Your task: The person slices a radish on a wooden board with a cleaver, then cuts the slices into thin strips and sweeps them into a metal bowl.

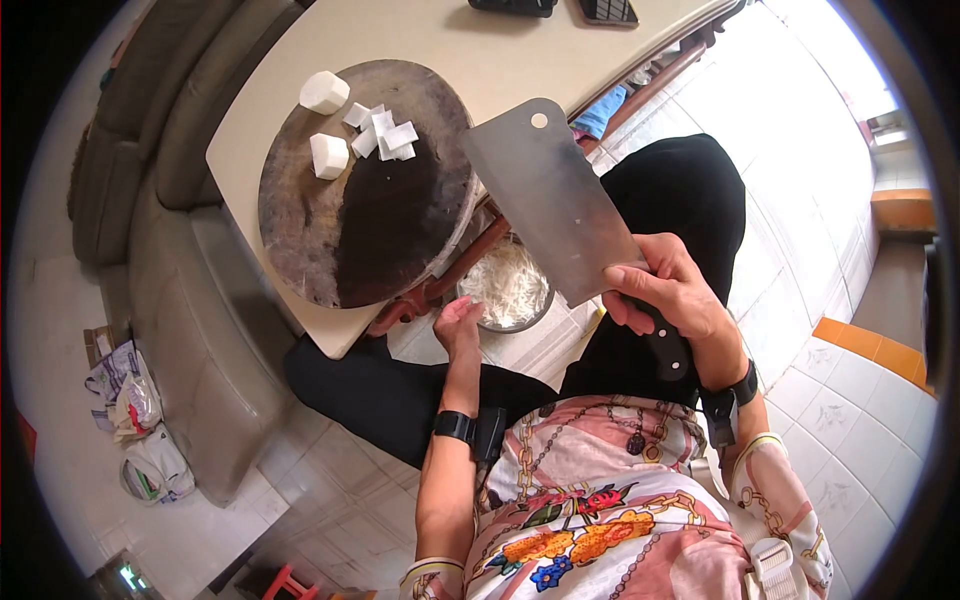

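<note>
Cleaver (557,200) aslant, far end toward table (425,38)

From here the right hand (672,290) covers part of the knife's handle (668,352), the left hand (459,325) hides the bowl's rim (520,327) at eight o'clock, the black case (512,5) at twelve and red stool (290,583) at seven are cut off, and the green display (130,577) at eight is unreadable.
</note>
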`<control>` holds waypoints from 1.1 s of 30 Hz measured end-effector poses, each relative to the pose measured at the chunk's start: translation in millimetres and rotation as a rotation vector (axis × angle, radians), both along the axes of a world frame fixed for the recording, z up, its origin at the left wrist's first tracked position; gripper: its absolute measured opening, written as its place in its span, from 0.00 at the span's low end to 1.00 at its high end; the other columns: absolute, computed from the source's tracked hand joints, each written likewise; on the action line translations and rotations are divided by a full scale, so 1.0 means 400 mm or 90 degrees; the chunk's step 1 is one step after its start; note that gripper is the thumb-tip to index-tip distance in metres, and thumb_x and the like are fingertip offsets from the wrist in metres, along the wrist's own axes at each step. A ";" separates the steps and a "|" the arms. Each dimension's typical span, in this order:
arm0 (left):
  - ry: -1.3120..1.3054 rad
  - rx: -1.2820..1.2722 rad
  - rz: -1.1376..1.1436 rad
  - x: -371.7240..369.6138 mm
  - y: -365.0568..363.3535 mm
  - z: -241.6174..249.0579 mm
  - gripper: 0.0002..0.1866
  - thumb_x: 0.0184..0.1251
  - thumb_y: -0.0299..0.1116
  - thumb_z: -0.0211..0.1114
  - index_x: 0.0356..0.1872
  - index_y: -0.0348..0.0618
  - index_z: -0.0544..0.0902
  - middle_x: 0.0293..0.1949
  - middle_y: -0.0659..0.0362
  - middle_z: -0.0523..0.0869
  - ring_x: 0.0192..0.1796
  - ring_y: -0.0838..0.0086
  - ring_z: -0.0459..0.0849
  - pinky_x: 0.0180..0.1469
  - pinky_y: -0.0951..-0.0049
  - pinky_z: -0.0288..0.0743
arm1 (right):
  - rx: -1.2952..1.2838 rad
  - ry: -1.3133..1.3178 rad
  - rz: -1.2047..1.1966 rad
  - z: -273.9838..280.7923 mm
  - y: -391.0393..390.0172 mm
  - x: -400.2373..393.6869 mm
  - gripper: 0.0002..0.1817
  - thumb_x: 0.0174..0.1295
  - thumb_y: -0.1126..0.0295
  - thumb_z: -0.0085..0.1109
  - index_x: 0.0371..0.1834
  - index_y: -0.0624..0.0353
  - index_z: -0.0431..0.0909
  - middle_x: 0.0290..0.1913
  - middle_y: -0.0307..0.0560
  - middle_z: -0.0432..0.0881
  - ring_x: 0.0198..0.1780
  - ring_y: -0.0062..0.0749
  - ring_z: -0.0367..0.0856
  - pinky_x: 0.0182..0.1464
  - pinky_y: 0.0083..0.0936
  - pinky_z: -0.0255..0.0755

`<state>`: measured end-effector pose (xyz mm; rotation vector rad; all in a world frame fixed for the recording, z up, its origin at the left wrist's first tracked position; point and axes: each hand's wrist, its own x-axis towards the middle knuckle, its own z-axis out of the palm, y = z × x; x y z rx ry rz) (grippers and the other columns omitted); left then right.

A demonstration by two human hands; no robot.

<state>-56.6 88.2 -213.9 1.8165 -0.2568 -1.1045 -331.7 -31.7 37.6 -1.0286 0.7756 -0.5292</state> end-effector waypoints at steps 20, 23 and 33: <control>-0.005 -0.088 -0.422 -0.021 -0.091 0.289 0.10 0.63 0.24 0.67 0.45 0.33 0.84 0.36 0.62 0.86 0.39 0.83 0.81 0.43 0.81 0.76 | 0.006 0.016 -0.016 0.010 -0.008 0.019 0.11 0.66 0.67 0.58 0.32 0.65 0.75 0.22 0.40 0.79 0.17 0.16 0.71 0.19 0.16 0.63; -0.022 -0.118 -0.484 -0.040 -0.120 0.475 0.10 0.65 0.24 0.66 0.46 0.33 0.84 0.36 0.61 0.86 0.39 0.83 0.81 0.43 0.81 0.76 | 0.016 0.001 -0.025 0.008 -0.009 0.023 0.10 0.65 0.68 0.58 0.31 0.65 0.75 0.22 0.40 0.79 0.17 0.17 0.72 0.20 0.16 0.63; -0.605 -0.291 -0.345 0.042 -0.364 0.661 0.17 0.63 0.29 0.68 0.51 0.33 0.81 0.49 0.47 0.81 0.44 0.64 0.82 0.48 0.67 0.77 | 0.019 -0.019 -0.016 0.012 -0.015 0.033 0.09 0.65 0.70 0.58 0.30 0.64 0.75 0.22 0.40 0.78 0.18 0.17 0.72 0.21 0.16 0.64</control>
